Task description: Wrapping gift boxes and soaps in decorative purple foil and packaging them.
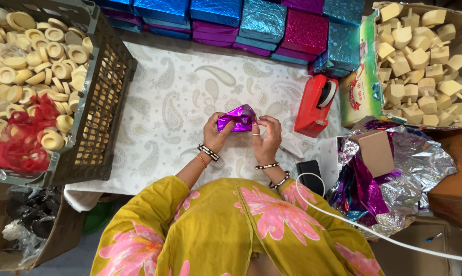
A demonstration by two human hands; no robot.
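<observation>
A small box wrapped in shiny purple foil (236,119) is held between both hands above a white paisley-patterned cloth (175,97). My left hand (214,134) grips its left end from below. My right hand (267,137) pinches the foil at its right end, a ring on one finger. Both wrists wear beaded bangles. The foil is creased and folded over the box.
A red tape dispenser (315,105) stands right of the hands. Rows of blue and magenta wrapped boxes (261,23) lie at the back. A dark crate (106,102) of round wooden pieces is left, a carton of wooden blocks (420,56) right. Loose foil sheets (389,179) pile nearby.
</observation>
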